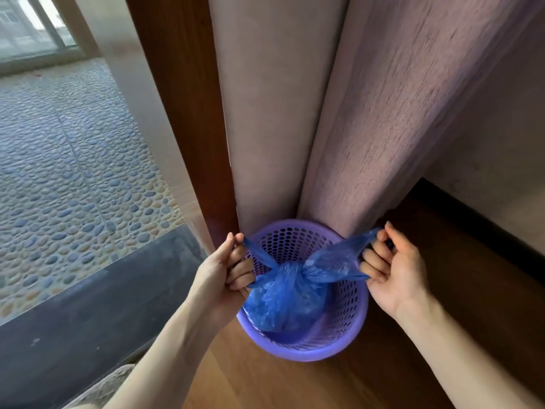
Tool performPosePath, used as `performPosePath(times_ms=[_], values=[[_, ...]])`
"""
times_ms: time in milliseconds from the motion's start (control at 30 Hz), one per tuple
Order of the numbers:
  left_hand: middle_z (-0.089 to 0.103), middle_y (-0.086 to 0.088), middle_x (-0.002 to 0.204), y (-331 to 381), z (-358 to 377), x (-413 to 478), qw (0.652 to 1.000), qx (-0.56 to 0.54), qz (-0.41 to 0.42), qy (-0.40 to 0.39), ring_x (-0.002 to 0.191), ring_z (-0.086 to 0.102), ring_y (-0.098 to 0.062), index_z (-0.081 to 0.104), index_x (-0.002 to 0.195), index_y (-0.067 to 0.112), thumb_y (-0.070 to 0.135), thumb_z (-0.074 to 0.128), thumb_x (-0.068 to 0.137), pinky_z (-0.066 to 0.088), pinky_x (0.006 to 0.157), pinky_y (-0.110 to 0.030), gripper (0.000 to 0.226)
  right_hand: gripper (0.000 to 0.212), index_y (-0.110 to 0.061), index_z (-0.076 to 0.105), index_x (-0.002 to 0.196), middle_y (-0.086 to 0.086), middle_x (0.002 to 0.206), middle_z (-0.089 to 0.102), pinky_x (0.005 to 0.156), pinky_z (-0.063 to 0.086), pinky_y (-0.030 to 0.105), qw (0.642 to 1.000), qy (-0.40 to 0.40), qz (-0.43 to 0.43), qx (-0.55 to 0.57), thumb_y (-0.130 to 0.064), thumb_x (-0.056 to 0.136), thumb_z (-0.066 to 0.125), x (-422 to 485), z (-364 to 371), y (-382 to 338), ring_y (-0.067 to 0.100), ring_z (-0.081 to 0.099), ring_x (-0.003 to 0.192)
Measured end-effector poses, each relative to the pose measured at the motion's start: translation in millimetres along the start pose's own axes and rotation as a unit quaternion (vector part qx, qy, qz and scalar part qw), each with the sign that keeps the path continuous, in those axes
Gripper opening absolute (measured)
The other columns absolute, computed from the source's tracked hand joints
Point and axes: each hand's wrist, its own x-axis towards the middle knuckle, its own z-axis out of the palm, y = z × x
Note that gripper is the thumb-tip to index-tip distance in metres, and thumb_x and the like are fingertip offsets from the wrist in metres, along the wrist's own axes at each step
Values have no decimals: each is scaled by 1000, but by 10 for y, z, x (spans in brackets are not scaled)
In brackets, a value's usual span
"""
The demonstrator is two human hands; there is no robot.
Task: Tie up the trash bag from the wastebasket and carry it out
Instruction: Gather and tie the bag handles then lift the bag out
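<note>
A blue plastic trash bag [283, 299] sits inside a purple perforated wastebasket [345, 329] on the wooden floor. The bag's top is gathered into a knot at its middle, with two ends stretched out sideways. My left hand [227, 273] grips the left end over the basket's left rim. My right hand [392, 267] grips the wider right end over the right rim. Both ends are pulled taut, away from each other.
Pinkish curtains [339, 128] hang down right behind the basket, touching its far rim. A brown wooden door frame [182, 113] stands to the left, with a glass pane and a pebbled balcony floor [67, 160] beyond. A dark baseboard [477, 219] runs at the right.
</note>
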Motion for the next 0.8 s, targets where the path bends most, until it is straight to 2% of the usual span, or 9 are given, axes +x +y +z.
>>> performPosePath(times_ms=[133, 267, 367, 433, 667, 733, 800], values=[[24, 8, 44, 12, -56, 12, 999, -37, 17, 31, 44, 5, -8, 54, 76, 17, 30, 42, 101, 10, 31, -18, 31, 36, -20, 49, 66, -9, 42, 20, 31, 10, 20, 999, 32, -12, -6, -34, 99, 53, -33, -23, 4, 4, 15, 31], [23, 7, 40, 195, -200, -18, 995, -62, 31, 78, 44, 3, -9, 48, 71, 16, 27, 38, 103, 13, 28, -21, 35, 36, -19, 41, 64, -9, 40, 20, 30, 11, 20, 996, 90, -13, 6, -27, 98, 52, 12, -157, -92, 6, 16, 30], [23, 5, 37, 364, -362, -51, 985, -61, 50, 154, 31, 12, -12, 44, 70, 15, 19, 33, 105, 19, 28, -24, 37, 36, -19, 36, 64, -9, 38, 20, 28, 12, 19, 990, 141, -16, -11, -23, 96, 50, 84, -361, -137, 6, 15, 28], [22, 5, 35, 375, -419, -50, 980, -75, 53, 177, 25, 20, -11, 44, 70, 14, 17, 32, 105, 20, 28, -25, 37, 35, -18, 35, 64, -9, 37, 20, 27, 14, 19, 985, 171, -19, -17, -21, 96, 49, 122, -449, -154, 6, 16, 27], [25, 9, 41, 250, -326, 7, 984, -16, 109, 139, 29, 20, -7, 45, 72, 18, 23, 41, 103, 14, 29, -18, 32, 31, -18, 44, 67, -9, 43, 24, 30, 15, 20, 979, 190, -68, -38, -25, 96, 53, 148, -341, -177, 6, 18, 31], [28, 10, 43, 211, -265, 12, 984, 17, 114, 133, 32, 22, -5, 47, 71, 19, 22, 47, 101, 16, 33, -17, 30, 29, -17, 49, 69, -9, 46, 24, 31, 15, 21, 980, 169, -84, -60, -26, 97, 53, 125, -290, -169, 5, 18, 33], [35, 10, 49, 152, -189, 23, 984, 57, 111, 128, 39, 27, -4, 50, 71, 21, 20, 54, 95, 23, 44, -18, 25, 28, -16, 53, 71, -8, 50, 24, 33, 13, 20, 982, 128, -106, -92, -23, 98, 52, 68, -210, -139, 5, 18, 35]])
